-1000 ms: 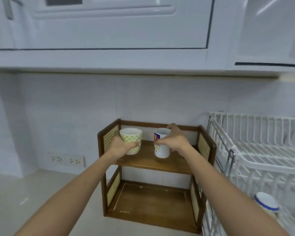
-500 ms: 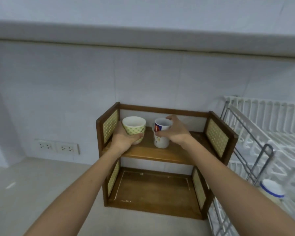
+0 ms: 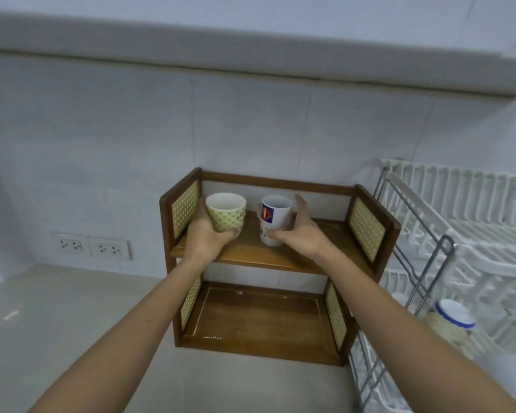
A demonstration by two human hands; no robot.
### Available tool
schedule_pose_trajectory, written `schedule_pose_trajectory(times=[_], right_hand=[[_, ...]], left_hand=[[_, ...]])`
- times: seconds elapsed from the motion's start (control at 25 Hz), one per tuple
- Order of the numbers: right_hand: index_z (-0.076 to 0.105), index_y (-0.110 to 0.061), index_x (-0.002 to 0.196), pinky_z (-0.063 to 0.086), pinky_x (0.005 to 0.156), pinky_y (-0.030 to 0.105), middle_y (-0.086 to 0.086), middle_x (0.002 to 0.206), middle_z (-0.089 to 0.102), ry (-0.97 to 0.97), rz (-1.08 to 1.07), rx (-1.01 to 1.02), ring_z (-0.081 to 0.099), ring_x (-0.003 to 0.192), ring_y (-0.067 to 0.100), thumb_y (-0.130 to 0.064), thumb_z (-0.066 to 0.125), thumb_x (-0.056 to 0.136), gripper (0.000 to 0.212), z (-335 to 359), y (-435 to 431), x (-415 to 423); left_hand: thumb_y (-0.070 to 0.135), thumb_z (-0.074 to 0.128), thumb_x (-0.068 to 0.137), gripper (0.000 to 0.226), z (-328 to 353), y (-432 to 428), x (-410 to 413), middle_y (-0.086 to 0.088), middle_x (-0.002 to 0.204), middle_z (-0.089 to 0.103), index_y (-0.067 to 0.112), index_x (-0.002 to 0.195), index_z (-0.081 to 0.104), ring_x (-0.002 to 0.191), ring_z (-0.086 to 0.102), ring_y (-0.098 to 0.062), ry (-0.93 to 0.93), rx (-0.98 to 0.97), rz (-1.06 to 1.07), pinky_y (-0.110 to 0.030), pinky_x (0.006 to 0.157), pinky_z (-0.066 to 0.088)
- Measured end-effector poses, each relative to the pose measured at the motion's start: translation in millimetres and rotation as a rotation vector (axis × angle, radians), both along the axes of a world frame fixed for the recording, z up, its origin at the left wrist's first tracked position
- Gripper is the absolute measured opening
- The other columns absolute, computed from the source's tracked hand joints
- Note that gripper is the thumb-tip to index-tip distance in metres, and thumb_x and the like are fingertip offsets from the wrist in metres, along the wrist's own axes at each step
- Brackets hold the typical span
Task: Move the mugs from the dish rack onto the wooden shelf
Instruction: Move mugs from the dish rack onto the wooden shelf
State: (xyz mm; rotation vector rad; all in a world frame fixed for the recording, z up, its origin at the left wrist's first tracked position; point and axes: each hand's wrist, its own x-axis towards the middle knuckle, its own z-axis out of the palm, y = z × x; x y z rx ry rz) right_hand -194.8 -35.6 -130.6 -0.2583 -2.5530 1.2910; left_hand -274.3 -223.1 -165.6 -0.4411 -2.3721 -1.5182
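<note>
A wooden shelf (image 3: 283, 259) with two tiers stands on the counter against the wall. My left hand (image 3: 207, 241) grips a green patterned mug (image 3: 226, 212) from below and the left, at the left end of the upper tier; its base is hidden by my fingers. A white mug with a red and blue logo (image 3: 276, 219) stands upright on the upper tier beside it. My right hand (image 3: 303, 234) is spread around that mug, thumb by its base and fingers apart at its right side. The white dish rack (image 3: 474, 242) is at the right.
A blue-rimmed mug (image 3: 453, 321) lies in the rack's lower level. The shelf's lower tier (image 3: 256, 320) holds nothing. Wall sockets (image 3: 92, 247) sit left of the shelf above the pale counter (image 3: 57, 323). A cabinet underside overhangs above.
My right hand has loosened from the white mug, its fingers now spread. The left hand still holds the green mug. The view has tilted down and closer to the shelf.
</note>
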Motion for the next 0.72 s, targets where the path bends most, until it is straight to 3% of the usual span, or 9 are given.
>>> schedule_pose_trajectory(times=[0.08, 0.2, 0.32, 0.4, 0.48, 0.56, 0.64, 0.72], right_hand=[[0.007, -0.028, 0.150, 0.037, 0.101, 0.036, 0.005, 0.153, 0.035, 0.059, -0.060, -0.018, 0.039, 0.135, 0.025, -0.034, 0.073, 0.081, 0.095, -5.3, -2.8, 35.7], [0.023, -0.029, 0.148, 0.036, 0.105, 0.029, -0.003, 0.152, 0.037, 0.140, -0.028, -0.127, 0.038, 0.135, 0.013, -0.028, 0.069, 0.084, 0.078, -21.0, -1.2, 107.5], [0.044, -0.032, 0.134, 0.046, 0.097, 0.020, -0.008, 0.137, 0.053, 0.183, 0.036, -0.189, 0.051, 0.123, 0.001, -0.018, 0.067, 0.084, 0.057, -48.0, 14.2, 189.7], [0.057, -0.031, 0.118, 0.051, 0.087, 0.017, -0.009, 0.120, 0.064, 0.162, 0.014, -0.175, 0.061, 0.110, 0.001, -0.010, 0.066, 0.084, 0.041, -65.7, 41.2, 236.3], [0.064, -0.028, 0.103, 0.052, 0.088, 0.021, -0.008, 0.103, 0.070, 0.095, -0.075, -0.129, 0.066, 0.098, 0.008, -0.003, 0.064, 0.085, 0.031, -81.2, 79.6, 268.2], [0.067, -0.025, 0.094, 0.049, 0.088, 0.022, -0.007, 0.096, 0.071, 0.031, -0.237, -0.073, 0.066, 0.094, 0.014, 0.000, 0.062, 0.085, 0.027, -97.0, 125.2, 287.1], [0.067, -0.020, 0.102, 0.043, 0.083, 0.019, -0.003, 0.105, 0.069, -0.052, -0.416, 0.034, 0.063, 0.103, 0.017, -0.006, 0.063, 0.084, 0.023, -113.4, 174.1, 296.4], [0.059, -0.013, 0.120, 0.039, 0.086, 0.024, 0.007, 0.125, 0.061, -0.140, -0.569, 0.119, 0.056, 0.115, 0.025, -0.014, 0.065, 0.084, 0.037, -126.6, 218.5, 296.6]], left_hand=[[0.019, 0.078, 0.074, 0.089, -5.5, -1.3, 24.2, -0.013, 0.143, 0.042, 0.009, 0.145, 0.026, 0.133, 0.039, -0.026, 0.045, 0.041, 0.059, -0.040, 0.110, 0.037], [0.016, 0.068, 0.085, 0.073, -25.1, 6.0, 78.8, -0.004, 0.145, 0.037, 0.018, 0.145, 0.027, 0.130, 0.036, -0.010, 0.157, 0.062, 0.030, -0.030, 0.107, 0.035], [0.012, 0.063, 0.087, 0.057, -43.7, 28.0, 145.9, 0.018, 0.127, 0.050, 0.037, 0.132, 0.040, 0.117, 0.045, 0.009, 0.152, -0.006, -0.224, -0.016, 0.097, 0.038], [0.011, 0.062, 0.088, 0.045, -49.2, 48.9, 190.3, 0.029, 0.114, 0.056, 0.041, 0.120, 0.051, 0.110, 0.051, 0.013, 0.184, -0.136, -0.510, -0.006, 0.090, 0.041], [0.010, 0.061, 0.089, 0.032, -54.9, 74.2, 224.4, 0.025, 0.109, 0.061, 0.031, 0.112, 0.062, 0.104, 0.057, 0.010, 0.226, -0.284, -0.814, -0.007, 0.087, 0.044], [0.012, 0.060, 0.089, 0.026, -64.4, 105.6, 245.6, 0.012, 0.111, 0.066, 0.023, 0.112, 0.065, 0.103, 0.060, 0.000, 0.242, -0.397, -0.999, -0.017, 0.090, 0.046], [0.015, 0.061, 0.088, 0.032, -74.4, 142.4, 259.2, 0.007, 0.121, 0.062, 0.022, 0.120, 0.060, 0.111, 0.057, -0.006, 0.198, -0.420, -1.020, -0.016, 0.096, 0.040], [0.015, 0.065, 0.086, 0.045, -86.3, 177.2, 265.4, 0.002, 0.130, 0.055, 0.019, 0.129, 0.053, 0.121, 0.050, -0.009, 0.103, -0.383, -0.939, -0.009, 0.095, 0.032]])
